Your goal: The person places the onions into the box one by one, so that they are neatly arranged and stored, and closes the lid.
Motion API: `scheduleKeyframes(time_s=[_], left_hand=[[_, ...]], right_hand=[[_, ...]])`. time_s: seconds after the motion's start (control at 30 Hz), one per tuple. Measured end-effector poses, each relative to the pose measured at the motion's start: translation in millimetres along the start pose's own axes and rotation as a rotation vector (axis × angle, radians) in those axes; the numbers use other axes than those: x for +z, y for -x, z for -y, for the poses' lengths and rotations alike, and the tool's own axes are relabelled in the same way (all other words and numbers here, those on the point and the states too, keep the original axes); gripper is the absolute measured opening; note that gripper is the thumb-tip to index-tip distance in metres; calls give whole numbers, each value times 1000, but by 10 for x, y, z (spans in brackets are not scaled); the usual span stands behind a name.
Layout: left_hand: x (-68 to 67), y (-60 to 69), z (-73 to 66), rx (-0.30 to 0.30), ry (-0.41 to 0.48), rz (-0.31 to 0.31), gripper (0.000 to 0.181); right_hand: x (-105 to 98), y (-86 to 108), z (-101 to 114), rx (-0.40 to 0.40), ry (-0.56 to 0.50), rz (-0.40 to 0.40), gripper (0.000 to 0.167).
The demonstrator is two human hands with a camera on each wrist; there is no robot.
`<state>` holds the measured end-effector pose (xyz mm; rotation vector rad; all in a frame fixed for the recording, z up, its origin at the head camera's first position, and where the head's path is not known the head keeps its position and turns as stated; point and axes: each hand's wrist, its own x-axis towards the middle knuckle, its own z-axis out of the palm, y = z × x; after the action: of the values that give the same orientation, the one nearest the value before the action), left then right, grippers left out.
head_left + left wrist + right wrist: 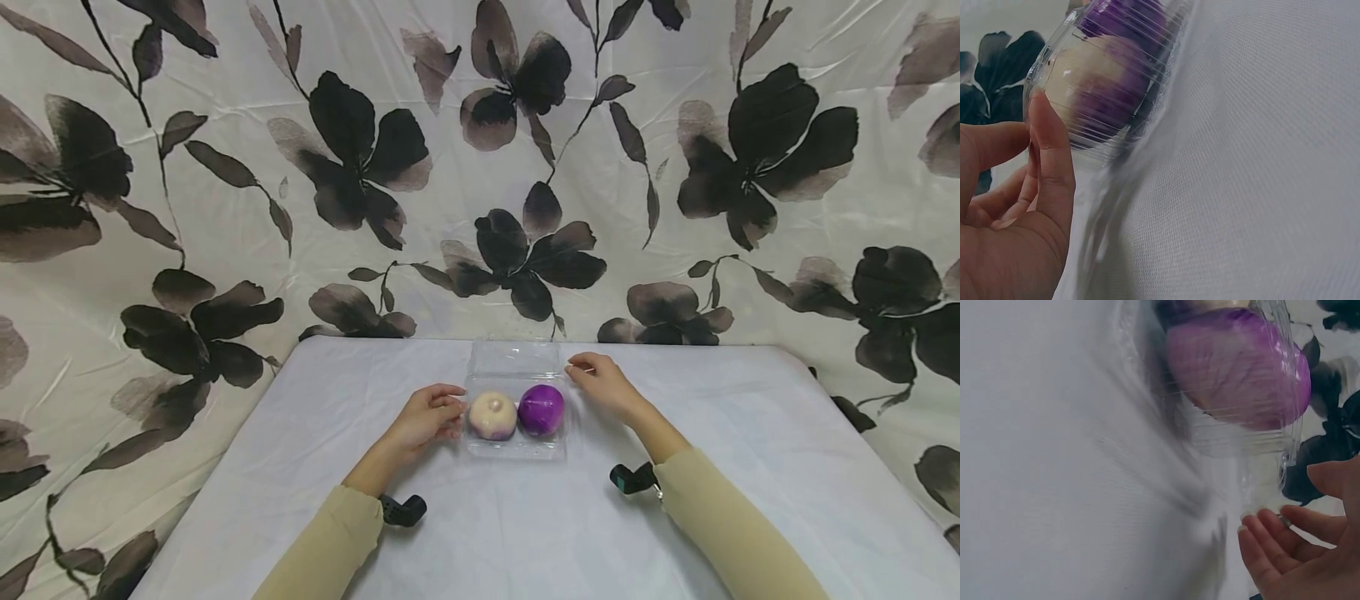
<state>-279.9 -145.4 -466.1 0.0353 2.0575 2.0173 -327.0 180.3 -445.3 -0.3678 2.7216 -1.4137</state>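
A clear plastic clamshell box (516, 452) lies on the table with its lid (516, 358) folded back toward the wall. Inside it sit two round things side by side. One, cream above and purple below, looks like a turnip (492, 417); the other is a glossy purple ball-shaped thing (542, 410), its kind unclear. At the box's left edge, my left hand (429, 418) pinches the rim between thumb and finger, as the left wrist view (1035, 181) shows. On the other side, my right hand (1310, 537) has loosely bent fingers near the lid's right edge, holding nothing.
A white cloth covers the table (517, 533), whose far edge meets a hanging fabric (645, 208) printed with dark flowers. Black devices are strapped at the left wrist (403, 511) and right wrist (632, 478).
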Motion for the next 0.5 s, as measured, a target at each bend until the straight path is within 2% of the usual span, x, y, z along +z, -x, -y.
scheduleKeyframes(time_s=[0.27, 0.5], left_hand=[[2, 1, 5, -4, -5, 10, 38], [-13, 2, 8, -3, -1, 20, 39]], right_hand=[[37, -187, -22, 54, -138, 10, 38], [68, -244, -26, 88, -169, 20, 36]])
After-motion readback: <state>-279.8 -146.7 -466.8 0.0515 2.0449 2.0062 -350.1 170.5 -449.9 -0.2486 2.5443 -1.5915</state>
